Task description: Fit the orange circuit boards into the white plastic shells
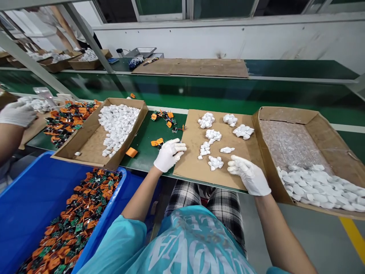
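Note:
Both my hands wear white gloves. My left hand (169,153) rests at the left edge of a flat cardboard sheet (191,152), fingers loosely curled, next to an orange part (157,142) on the green table. My right hand (248,175) lies on the sheet's near edge with fingers stretched toward a small pile of white plastic shells (215,163). Several more little piles of white shells (213,134) are spread over the sheet. I cannot see anything held in either hand.
A cardboard box of white shells (117,127) stands left; another box (310,182) with finished white pieces right. A blue bin (37,194) holds orange-green circuit parts. Loose orange parts (167,118) lie on the table. A co-worker's gloved hand (17,113) is far left.

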Motion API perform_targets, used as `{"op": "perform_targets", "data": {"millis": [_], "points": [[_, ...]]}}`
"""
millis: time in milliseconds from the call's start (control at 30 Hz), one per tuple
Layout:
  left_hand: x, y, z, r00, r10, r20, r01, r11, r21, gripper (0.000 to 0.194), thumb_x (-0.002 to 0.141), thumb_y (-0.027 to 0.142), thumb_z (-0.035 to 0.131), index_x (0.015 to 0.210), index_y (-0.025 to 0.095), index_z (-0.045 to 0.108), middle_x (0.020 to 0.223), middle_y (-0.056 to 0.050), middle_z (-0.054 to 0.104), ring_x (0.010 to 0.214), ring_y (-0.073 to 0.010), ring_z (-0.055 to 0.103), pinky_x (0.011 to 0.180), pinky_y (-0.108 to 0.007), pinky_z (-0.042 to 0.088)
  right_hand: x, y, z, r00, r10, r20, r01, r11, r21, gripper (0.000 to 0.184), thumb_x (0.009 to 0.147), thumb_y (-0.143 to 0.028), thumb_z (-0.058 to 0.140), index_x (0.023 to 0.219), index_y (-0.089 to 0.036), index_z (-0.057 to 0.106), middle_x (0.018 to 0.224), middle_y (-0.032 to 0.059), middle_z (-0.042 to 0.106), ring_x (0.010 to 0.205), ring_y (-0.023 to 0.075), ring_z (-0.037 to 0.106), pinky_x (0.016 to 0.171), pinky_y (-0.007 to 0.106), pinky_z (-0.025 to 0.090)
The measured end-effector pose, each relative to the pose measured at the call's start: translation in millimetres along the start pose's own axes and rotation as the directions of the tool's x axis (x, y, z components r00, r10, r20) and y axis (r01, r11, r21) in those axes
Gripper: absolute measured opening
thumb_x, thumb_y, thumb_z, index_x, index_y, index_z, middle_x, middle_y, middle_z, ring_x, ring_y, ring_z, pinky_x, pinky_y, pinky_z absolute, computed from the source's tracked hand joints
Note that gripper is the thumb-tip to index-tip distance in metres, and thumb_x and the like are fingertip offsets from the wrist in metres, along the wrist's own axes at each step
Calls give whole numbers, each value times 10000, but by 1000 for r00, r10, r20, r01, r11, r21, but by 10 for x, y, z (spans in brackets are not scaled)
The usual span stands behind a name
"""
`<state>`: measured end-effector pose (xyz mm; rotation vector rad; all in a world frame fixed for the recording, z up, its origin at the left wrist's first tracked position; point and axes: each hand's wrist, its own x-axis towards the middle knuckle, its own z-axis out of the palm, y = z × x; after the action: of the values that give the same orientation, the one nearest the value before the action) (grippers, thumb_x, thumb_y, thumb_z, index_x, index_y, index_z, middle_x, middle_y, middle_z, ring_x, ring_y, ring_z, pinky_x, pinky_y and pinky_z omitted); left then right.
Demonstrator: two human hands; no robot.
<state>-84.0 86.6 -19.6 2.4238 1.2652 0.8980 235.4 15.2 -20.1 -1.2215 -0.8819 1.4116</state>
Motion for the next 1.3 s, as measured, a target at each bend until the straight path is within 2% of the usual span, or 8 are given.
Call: {"op": "perform_targets", "data": {"millis": [167,400,533,700,833,967,1167,1300], "points": [[-104,103,15,985,-171,-4,166,962,-219,252,840,277,581,1068,211,666,1288,-96,627,1246,-211,547,1074,-432,417,-60,50,6,997,-27,69,37,989,-146,426,671,-577,748,827,-182,712,582,8,642,371,95,522,356,224,429],[200,49,-25,792,-610,29,609,793,26,404,808,422,622,1057,116,706,944,-139,735,879,-253,691,861,-365,524,-77,98,81,966,-257,-26,243,939,-245,412,777,-503,676,1077,-221,676,827,13,631,590,97,563,587,261,512],[278,6,-61,770,-623,138,605,782,149,302,762,373,676,950,153,761,985,-149,740,955,-314,685,879,-397,511,-73,120,89,955,-288,-73,266,939,-219,433,777,-469,683,1134,-229,632,828,3,633,640,114,614,649,279,536],[200,151,-8,814,-578,60,569,772,-283,271,750,350,688,961,199,766,990,-86,753,989,-258,682,947,-367,495,-134,110,397,904,-386,-186,361,920,-154,313,820,-413,662,1078,-240,626,891,39,699,726,158,673,738,336,566],[173,450,179,765,-636,102,488,470,-735,433,632,453,777,954,165,761,1014,-100,748,951,-250,691,917,-389,516,-107,140,862,843,-532,80,519,766,-380,216,903,-322,555,1085,-269,656,964,51,715,768,167,663,811,369,552],[156,699,354,697,-695,177,416,191,-889,506,483,456,847,864,133,767,1005,-122,747,982,-265,687,928,-380,514,-54,261,1125,626,-671,397,772,463,-434,273,903,-239,509,1133,-279,653,1015,60,715,942,210,662,876,399,534],[34,978,444,697,-674,243,338,11,-941,477,506,458,845,876,168,766,980,-78,755,964,-236,692,867,-322,544,-72,260,1007,576,-795,189,689,347,-637,302,903,-258,547,1177,-307,661,1051,75,676,974,225,649,889,376,532],[-16,1107,430,730,-625,275,344,-11,-939,498,621,560,757,930,170,752,911,-74,759,917,-236,702,812,-337,562,-43,166,940,564,-787,249,701,298,-648,350,895,-234,536,1214,-322,650,1089,74,677,1005,236,641,887,378,539]]}}
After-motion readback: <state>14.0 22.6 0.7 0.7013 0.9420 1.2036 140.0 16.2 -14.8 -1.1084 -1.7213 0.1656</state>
